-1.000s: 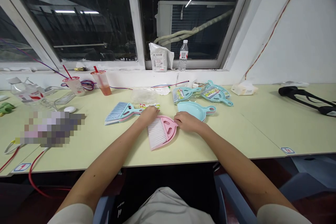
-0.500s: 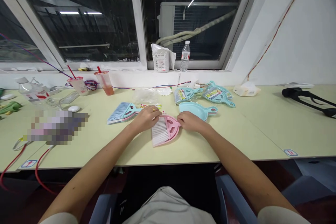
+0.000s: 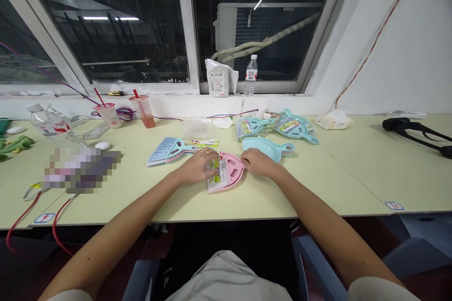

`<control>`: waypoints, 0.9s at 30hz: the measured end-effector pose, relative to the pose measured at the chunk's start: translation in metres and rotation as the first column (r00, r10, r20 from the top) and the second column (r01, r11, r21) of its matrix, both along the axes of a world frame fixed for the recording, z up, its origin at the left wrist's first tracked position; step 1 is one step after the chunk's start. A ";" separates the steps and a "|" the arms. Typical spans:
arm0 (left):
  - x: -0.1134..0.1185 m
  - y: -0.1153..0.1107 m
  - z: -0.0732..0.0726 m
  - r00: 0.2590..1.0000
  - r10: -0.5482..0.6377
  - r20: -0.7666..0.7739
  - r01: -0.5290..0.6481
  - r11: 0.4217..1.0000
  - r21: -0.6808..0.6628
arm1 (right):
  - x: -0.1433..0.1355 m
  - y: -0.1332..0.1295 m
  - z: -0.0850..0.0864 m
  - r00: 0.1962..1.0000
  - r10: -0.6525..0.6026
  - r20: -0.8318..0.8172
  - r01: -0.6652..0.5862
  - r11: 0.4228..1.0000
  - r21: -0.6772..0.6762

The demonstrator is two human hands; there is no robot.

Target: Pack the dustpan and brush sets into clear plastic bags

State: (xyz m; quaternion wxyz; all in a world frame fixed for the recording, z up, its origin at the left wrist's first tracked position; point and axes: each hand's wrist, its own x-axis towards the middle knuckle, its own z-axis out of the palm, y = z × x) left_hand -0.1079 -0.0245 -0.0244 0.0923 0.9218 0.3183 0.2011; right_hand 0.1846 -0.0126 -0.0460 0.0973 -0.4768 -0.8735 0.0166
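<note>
Label card [image 3: 217, 171] now over pink brush [image 3: 233, 170], between both hands

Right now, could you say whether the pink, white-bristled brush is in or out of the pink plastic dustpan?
In: the brush lies in the dustpan, whose rim shows beyond its head.

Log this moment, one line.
left hand: at label card on pink brush | right hand: on pink handle | blue brush: left | blue dustpan: right

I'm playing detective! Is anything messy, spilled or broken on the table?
Nothing looks spilled or broken. The crumpled clear plastic looks a bit messy, lying loose behind the pink brush. A blocky blur hides something at the left.
</note>
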 end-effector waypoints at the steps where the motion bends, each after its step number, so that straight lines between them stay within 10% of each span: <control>1: 0.001 0.005 -0.001 0.998 0.016 -0.059 -0.016 1.000 -0.005 | 0.000 0.000 0.000 1.000 -0.002 0.011 0.002 1.000 0.001; 27: 0.000 -0.001 -0.019 0.981 0.045 -0.186 -0.051 0.998 -0.028 | -0.004 0.000 -0.003 1.000 0.002 -0.001 -0.002 0.999 0.036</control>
